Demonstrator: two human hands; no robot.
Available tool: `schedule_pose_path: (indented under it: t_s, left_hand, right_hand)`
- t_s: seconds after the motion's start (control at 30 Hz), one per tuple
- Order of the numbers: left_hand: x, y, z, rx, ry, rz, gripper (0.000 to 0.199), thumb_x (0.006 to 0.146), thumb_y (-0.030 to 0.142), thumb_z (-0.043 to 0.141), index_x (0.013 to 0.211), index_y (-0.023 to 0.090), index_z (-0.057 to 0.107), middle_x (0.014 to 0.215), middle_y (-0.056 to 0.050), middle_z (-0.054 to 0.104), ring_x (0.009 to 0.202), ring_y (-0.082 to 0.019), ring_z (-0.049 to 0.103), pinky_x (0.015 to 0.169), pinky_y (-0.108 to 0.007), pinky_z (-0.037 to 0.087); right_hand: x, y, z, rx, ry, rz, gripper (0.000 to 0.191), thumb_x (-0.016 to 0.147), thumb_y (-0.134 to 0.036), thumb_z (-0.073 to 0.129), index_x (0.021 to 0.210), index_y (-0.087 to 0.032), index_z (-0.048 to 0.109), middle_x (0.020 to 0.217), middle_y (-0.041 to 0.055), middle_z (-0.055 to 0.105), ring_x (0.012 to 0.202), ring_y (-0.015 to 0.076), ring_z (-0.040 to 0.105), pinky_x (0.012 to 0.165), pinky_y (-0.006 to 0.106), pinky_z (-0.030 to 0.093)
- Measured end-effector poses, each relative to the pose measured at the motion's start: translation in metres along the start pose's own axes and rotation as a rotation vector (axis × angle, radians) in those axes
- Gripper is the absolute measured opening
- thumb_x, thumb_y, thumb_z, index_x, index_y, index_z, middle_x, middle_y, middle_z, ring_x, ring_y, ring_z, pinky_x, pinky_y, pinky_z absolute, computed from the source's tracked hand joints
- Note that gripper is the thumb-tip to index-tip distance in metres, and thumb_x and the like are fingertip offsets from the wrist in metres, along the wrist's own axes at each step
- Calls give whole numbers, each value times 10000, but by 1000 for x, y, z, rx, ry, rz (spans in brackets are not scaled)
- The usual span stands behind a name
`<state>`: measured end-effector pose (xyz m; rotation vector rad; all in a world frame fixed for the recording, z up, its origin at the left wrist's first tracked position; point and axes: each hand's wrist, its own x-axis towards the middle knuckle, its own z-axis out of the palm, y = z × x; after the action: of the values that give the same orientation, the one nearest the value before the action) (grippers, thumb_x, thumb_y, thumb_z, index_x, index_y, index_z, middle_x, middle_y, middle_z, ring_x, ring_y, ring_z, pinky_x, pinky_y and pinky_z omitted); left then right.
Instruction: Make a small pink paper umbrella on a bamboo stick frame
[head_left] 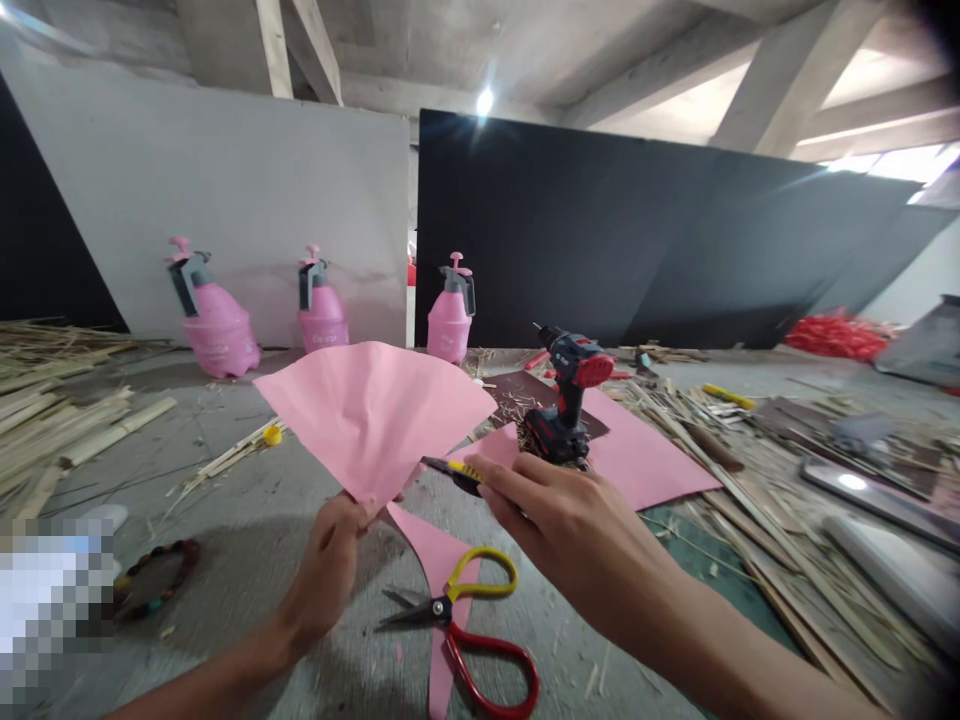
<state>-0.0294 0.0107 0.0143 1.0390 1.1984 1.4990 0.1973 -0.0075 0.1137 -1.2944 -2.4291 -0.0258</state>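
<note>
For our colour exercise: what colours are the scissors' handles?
Scissors: one yellow handle, one red; head view.

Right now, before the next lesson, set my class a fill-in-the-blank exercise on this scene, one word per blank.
The left hand holds up a fan of ____ paper.
The right hand holds a cutter with a ____ grip.
The scissors have one yellow handle and one ____ handle.
By the wall are ____ spray bottles.

Missing words: pink; yellow; red; three.
</note>
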Motion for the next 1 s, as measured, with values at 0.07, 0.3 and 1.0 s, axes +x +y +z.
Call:
schedule_pose_path:
  t_s: [0.07,0.3,1.0]
  left_hand:
    - [3,3,1,-44,6,-4,285,705,365,631,539,223,448,562,47,417,607,-155,416,661,-291,431]
    - [6,19,-4,-141,-88,25,210,748,324,628,616,198,522,595,50,357,622,-139,369,655,-261,410]
    - [1,39,-3,-190,-428,-115,131,710,267,624,608,197,580,585,18,462,632,-168,470,706,-309,495]
  right_hand:
    - [-9,2,10,20,107,-54,234,1058,-243,436,1162,-193,639,830,38,658,669,175,622,575,299,392]
    - [-34,26,70,-150,-79,-41,239,981,-164,599,1209,-211,654,869,63,638,754,222,610,643,309,434]
    - [-19,23,91,684,-11,118,193,967,-294,620,1044,-192,765,971,93,749,894,220,687,796,351,534]
